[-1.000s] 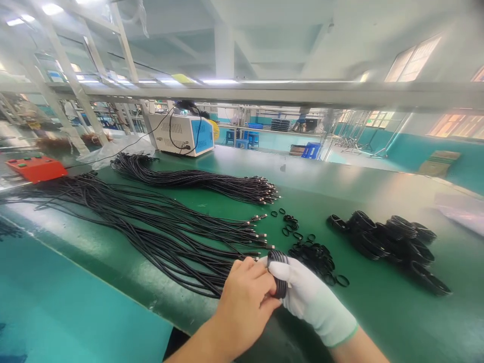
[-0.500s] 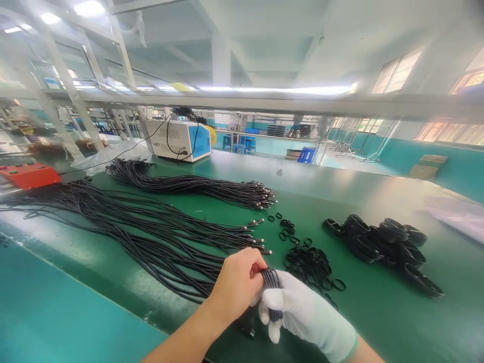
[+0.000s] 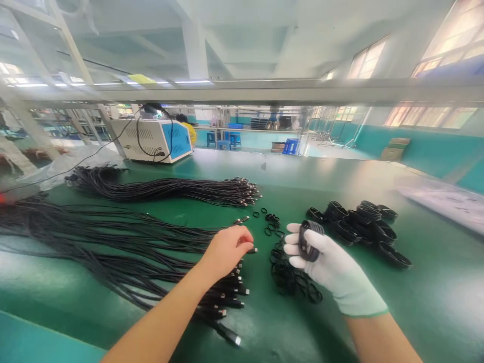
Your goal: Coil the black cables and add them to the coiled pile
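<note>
Lg rm: walls (image 3: 427, 149) teal below, white above. Bright windows (image 3: 367, 59) along R side; pale ceiling (image 3: 151, 25) w/ beams, strip light (image 3: 192, 81) lit under it. Metal rail (image 3: 242, 94) runs full width above green worktop (image 3: 302, 171). Bkgd: blue stools (image 3: 224, 145) ctr, pale floor (image 3: 328, 149) R of them.

From the worker's head, one camera looks forward and down, close behind the bare left hand (image 3: 227, 249) and gloved right hand (image 3: 328, 264), across the green worktop (image 3: 302, 176).

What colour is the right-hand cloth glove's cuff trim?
Green: the thin cuff trim on the white cloth glove, in the head view.
</note>
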Motion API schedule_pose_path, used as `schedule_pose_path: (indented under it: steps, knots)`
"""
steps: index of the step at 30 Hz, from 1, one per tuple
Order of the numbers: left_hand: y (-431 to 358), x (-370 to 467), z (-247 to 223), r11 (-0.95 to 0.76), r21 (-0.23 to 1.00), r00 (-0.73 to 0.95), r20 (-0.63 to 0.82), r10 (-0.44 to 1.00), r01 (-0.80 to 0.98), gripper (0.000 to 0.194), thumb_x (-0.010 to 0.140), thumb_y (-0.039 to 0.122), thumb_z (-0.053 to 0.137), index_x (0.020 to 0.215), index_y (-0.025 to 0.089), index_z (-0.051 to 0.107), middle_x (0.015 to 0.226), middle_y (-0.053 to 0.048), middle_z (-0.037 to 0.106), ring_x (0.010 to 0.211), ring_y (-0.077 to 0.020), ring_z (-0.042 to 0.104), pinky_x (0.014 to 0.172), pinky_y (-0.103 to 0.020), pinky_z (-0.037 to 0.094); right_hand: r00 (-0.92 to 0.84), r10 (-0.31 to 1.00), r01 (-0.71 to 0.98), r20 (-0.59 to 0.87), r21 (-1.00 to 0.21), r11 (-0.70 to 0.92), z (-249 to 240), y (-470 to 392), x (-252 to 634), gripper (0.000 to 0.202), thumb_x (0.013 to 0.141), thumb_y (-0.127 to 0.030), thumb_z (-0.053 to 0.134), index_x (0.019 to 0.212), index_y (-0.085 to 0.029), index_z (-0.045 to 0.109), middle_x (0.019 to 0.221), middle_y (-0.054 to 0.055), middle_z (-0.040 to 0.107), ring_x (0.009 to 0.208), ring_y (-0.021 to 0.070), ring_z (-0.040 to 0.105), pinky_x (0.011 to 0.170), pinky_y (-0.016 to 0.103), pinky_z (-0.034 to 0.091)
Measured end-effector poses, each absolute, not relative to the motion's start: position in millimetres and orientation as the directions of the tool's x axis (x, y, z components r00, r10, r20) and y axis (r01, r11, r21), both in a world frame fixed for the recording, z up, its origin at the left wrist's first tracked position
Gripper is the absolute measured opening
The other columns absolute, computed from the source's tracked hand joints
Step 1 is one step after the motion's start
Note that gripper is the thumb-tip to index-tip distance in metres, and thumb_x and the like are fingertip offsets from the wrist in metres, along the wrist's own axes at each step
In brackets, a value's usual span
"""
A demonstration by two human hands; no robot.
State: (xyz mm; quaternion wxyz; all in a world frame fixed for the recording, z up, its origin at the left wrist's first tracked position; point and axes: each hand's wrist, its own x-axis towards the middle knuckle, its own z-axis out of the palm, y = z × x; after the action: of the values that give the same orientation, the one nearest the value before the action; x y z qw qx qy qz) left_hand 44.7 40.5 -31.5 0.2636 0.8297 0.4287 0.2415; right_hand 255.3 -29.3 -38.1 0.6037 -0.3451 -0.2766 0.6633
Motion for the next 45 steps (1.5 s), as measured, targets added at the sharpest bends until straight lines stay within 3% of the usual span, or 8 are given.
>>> schedule_pose_path:
  steps: [7, 13, 23, 30, 35, 37, 40, 45]
  knots:
    - [54.9, 105.8, -55.3, -0.565, 0.588, 0.651, 0.084, 0.755, 0.579, 0.010, 0.070, 0.014, 0.057, 0.066, 0.022, 0.061, 0.074, 0.001, 0.058, 0.073, -0.0169, 0.054, 0.067, -0.025, 0.037, 0.044, 0.992, -0.566, -0.117, -0.821, -0.072, -41.3, -29.6, 273.9, 0.035, 0.073, -0.036, 0.067, 0.103, -0.020, 0.057, 0.090, 0.007, 0.067, 0.090, 0.0255, 0.065, 0.066, 0.035, 0.056]
    - [59.3, 115.1, -62.7, -0.459, 0.726, 0.634, 0.041, 0.773, 0.512, 0.007, 0.070, 0.015, 0.057, 0.064, 0.020, 0.056, 0.070, 0.002, 0.051, 0.074, -0.0172, 0.051, 0.069, -0.026, 0.036, -0.007, 0.994, -0.596, -0.105, -0.798, -0.088, -42.4, -27.6, 271.4, 0.038, 0.072, -0.035, 0.069, 0.104, -0.018, 0.055, 0.094, 0.008, 0.065, 0.090, 0.0252, 0.065, 0.064, 0.034, 0.055]
    - [22.8, 78.9, -41.8, 0.028, 0.990, 0.566, -0.102, 0.818, 0.139, 0.020, 0.080, 0.037, 0.044, 0.078, 0.017, 0.043, 0.069, 0.002, 0.046, 0.053, -0.0075, 0.041, 0.051, -0.021, 0.034, 0.092, 0.989, -0.504, -0.115, -0.862, -0.053, -57.9, -18.7, 225.0, 0.042, 0.066, -0.023, 0.074, 0.099, -0.014, 0.049, 0.056, -0.003, 0.057, 0.040, 0.0086, 0.047, 0.033, 0.018, 0.038]
    - [4.1, 75.2, -56.9, 0.073, 0.997, 0.462, -0.064, 0.885, -0.001, 0.025, 0.077, 0.037, 0.057, 0.068, 0.016, 0.048, 0.055, 0.004, 0.046, 0.049, -0.0076, 0.041, 0.046, -0.018, 0.030, -0.165, 0.985, -0.683, -0.052, -0.714, -0.152, -72.3, -26.4, 204.2, 0.043, 0.064, -0.039, 0.070, 0.094, -0.019, 0.047, 0.061, -0.006, 0.051, 0.042, 0.0041, 0.040, 0.031, 0.012, 0.026]
    - [-8.8, 50.2, -40.7, 0.330, 0.859, 0.594, -0.038, 0.804, -0.391, 0.026, 0.071, 0.040, 0.064, 0.072, 0.018, 0.050, 0.069, 0.002, 0.054, 0.041, -0.0040, 0.035, 0.041, -0.018, 0.027, -0.470, 0.879, -0.696, 0.084, -0.647, -0.311, -68.0, -35.2, 212.8, 0.045, 0.053, -0.030, 0.077, 0.089, -0.018, 0.054, 0.065, -0.003, 0.051, 0.042, 0.0051, 0.044, 0.032, 0.015, 0.032]
    - [-8.4, 37.6, -33.6, 0.320, 0.898, 0.693, -0.023, 0.720, -0.303, 0.030, 0.072, 0.043, 0.062, 0.070, 0.018, 0.046, 0.065, 0.002, 0.054, 0.039, -0.0037, 0.030, 0.041, -0.018, 0.022, -0.536, 0.827, -0.701, 0.171, -0.636, -0.323, -64.4, -35.8, 212.8, 0.038, 0.053, -0.019, 0.077, 0.085, -0.013, 0.057, 0.063, -0.002, 0.052, 0.043, 0.0046, 0.047, 0.035, 0.014, 0.036]
    - [-1.5, 27.2, -20.2, 0.031, 0.988, 0.760, -0.135, 0.636, 0.150, 0.017, 0.077, 0.033, 0.054, 0.071, 0.018, 0.048, 0.057, 0.002, 0.058, 0.046, -0.0080, 0.038, 0.046, -0.019, 0.025, -0.572, 0.793, -0.664, 0.210, -0.685, -0.298, -60.8, -33.1, 210.9, 0.037, 0.050, -0.012, 0.077, 0.082, -0.011, 0.058, 0.050, -0.004, 0.048, 0.036, 0.0069, 0.047, 0.030, 0.014, 0.036]
    - [-1.5, 30.7, 12.1, -0.413, 0.655, 0.699, -0.253, 0.668, 0.632, 0.011, 0.063, 0.012, 0.054, 0.060, 0.020, 0.061, 0.073, 0.002, 0.061, 0.073, -0.0155, 0.053, 0.063, -0.021, 0.035, -0.484, 0.867, -0.575, 0.119, -0.790, -0.213, -59.9, -26.6, 213.8, 0.038, 0.054, -0.012, 0.069, 0.089, -0.012, 0.055, 0.052, -0.003, 0.055, 0.034, 0.0095, 0.049, 0.029, 0.015, 0.038]
